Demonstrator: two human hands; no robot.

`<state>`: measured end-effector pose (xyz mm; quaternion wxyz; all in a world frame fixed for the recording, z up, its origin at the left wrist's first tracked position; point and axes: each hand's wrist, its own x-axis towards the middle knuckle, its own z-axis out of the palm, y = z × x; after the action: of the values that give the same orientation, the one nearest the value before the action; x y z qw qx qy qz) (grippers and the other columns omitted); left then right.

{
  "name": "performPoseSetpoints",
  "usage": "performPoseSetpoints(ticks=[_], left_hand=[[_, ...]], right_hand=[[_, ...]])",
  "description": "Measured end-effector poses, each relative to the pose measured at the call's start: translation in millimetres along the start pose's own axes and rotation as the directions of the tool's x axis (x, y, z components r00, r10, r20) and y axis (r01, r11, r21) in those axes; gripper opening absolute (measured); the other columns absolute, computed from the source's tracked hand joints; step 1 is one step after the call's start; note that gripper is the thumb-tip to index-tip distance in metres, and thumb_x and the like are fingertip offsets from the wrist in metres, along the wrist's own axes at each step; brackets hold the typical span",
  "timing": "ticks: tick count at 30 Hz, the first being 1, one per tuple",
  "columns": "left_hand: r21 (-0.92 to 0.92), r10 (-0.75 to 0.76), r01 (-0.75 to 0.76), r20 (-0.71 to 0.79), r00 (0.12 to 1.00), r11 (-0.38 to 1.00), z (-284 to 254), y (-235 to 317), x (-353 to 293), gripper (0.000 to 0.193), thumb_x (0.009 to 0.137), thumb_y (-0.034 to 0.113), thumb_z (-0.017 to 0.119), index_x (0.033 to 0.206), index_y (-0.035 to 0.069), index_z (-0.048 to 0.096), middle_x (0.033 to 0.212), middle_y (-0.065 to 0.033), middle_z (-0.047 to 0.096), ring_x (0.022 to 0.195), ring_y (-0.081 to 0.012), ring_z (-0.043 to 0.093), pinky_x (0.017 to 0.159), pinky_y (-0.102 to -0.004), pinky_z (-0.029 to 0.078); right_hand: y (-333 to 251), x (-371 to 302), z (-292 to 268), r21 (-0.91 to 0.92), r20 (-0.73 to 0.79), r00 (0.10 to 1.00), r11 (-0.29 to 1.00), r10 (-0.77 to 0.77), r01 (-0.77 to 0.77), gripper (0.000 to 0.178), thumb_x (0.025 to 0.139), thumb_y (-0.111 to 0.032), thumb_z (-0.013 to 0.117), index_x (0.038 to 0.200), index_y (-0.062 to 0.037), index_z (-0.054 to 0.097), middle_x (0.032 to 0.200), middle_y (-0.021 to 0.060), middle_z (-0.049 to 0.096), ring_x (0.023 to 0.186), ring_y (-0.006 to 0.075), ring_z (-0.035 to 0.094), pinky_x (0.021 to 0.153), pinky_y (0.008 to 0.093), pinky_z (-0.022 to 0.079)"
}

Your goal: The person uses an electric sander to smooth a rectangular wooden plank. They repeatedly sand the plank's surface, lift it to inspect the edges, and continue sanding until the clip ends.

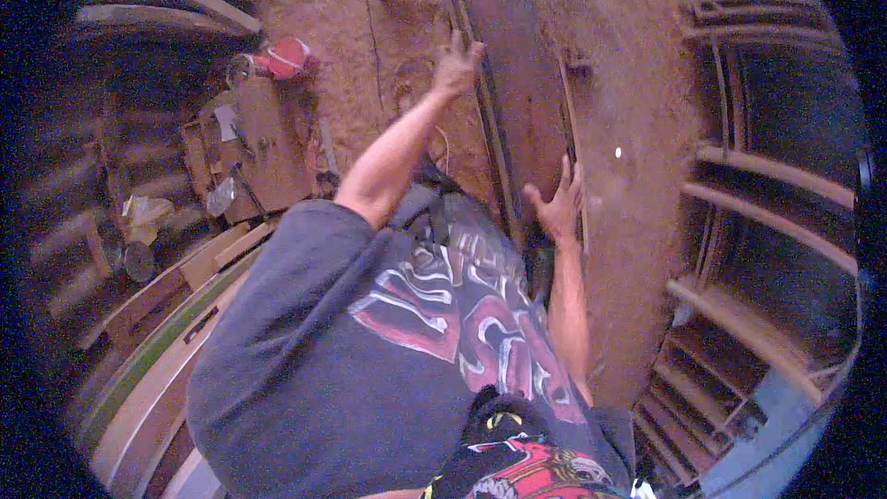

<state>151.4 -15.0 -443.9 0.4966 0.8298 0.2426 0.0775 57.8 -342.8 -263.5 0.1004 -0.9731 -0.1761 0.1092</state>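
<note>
A long dark wooden plank or beam [531, 83] runs away from my body, with narrow lighter strips along both sides. My left hand [455, 72] is stretched forward at its left edge, fingers apart and nothing seen in them. Closer to my body, my right hand [558, 210] is spread at the right edge, thumb toward the dark wood. Blur keeps me from telling whether either hand presses on the wood or hovers just over it.
Left of me stands a wooden box or bench [273, 143] with a red round object [288, 57] on it. Stacked boards [157, 388] lie at the lower left. Wooden racks [776, 176] line the right side. A dark cord [374, 28] crosses the brown floor [637, 129].
</note>
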Motion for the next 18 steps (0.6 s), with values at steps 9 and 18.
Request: performPoseSetpoints(ticks=[9,18], left_hand=[[-0.058,-0.641,0.641,-0.162,0.751,0.766,-131,-243,-306,0.083,0.096,0.059,0.053,0.145,-0.006,0.037,0.141,-0.0300,0.051,0.131,-0.0439,0.050,0.108,-0.0480,0.038],[-0.205,-0.930,0.910,-0.161,0.332,0.360,-135,-272,-446,0.096,0.095,0.067,0.045,0.156,-0.002,0.016,0.154,-0.0323,0.034,0.141,-0.0452,0.036,0.116,-0.0467,0.029]], right_hand=[[12,16,28,0.038,-0.089,0.991,0.995,0.099,-0.096,0.077,0.103,-0.056,0.036,0.158,-0.0061,0.018,0.160,0.0265,0.023,0.149,0.0430,0.020,0.121,0.0522,0.015],[32,11,33,0.064,-0.120,0.992,0.997,0.050,-0.042,0.081,0.102,-0.060,0.036,0.159,-0.0077,0.014,0.162,0.0238,0.020,0.150,0.0428,0.019,0.116,0.0659,0.019]])
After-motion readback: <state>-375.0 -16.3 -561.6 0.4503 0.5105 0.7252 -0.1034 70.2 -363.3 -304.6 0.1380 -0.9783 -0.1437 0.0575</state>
